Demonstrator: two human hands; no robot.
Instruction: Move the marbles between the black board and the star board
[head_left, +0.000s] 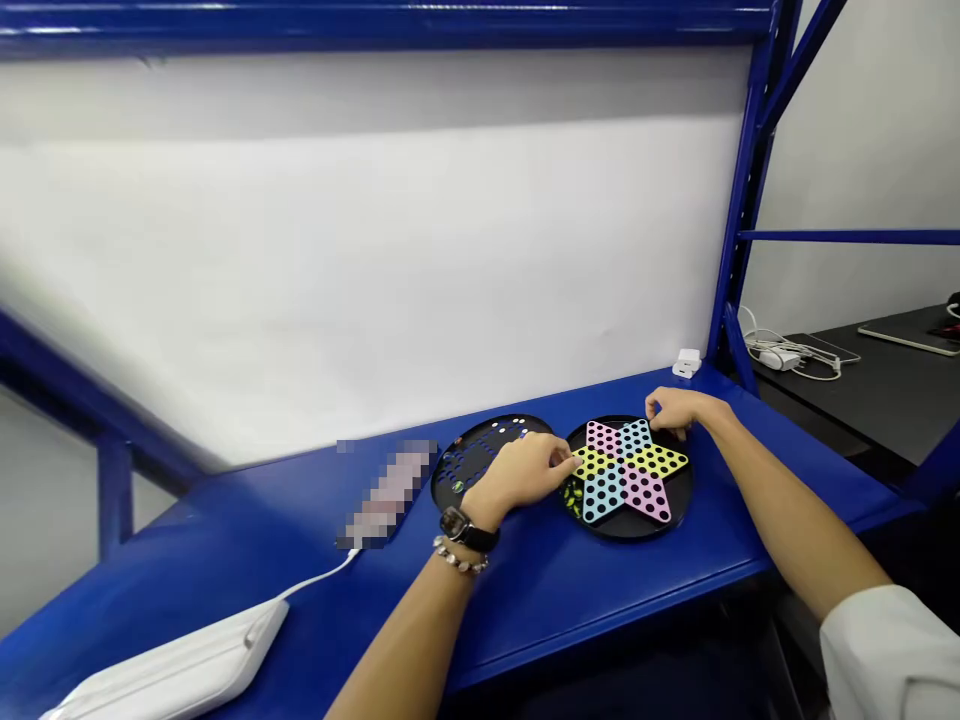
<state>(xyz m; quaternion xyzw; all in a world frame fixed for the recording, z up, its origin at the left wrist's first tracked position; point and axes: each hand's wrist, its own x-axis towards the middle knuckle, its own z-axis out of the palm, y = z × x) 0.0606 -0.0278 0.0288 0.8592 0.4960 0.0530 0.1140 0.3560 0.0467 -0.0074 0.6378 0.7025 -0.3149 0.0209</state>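
A Chinese checkers board [622, 470] lies on the blue table, its pink, blue and yellow star full of dark holes on a round black base. Yellow-green marbles [574, 497] are gathered at the base's lower left. My left hand [529, 468], with a watch and bead bracelet at its wrist, is closed, fingertips at the star's left point. At the board's upper right edge, my right hand [670, 410] is closed with fingers curled down. Whatever either hand may hold is hidden. Partly behind my left hand is a round black holed tray [474, 462] with a few small pieces.
A blurred-out flat device [390, 495] lies left of the tray, joined by a cable to a white case [187, 660]. White plugs [686, 362] sit at the back right. Blue shelf posts [739, 200] flank the table [570, 590]; a dark desk [885, 370] with cables stands right.
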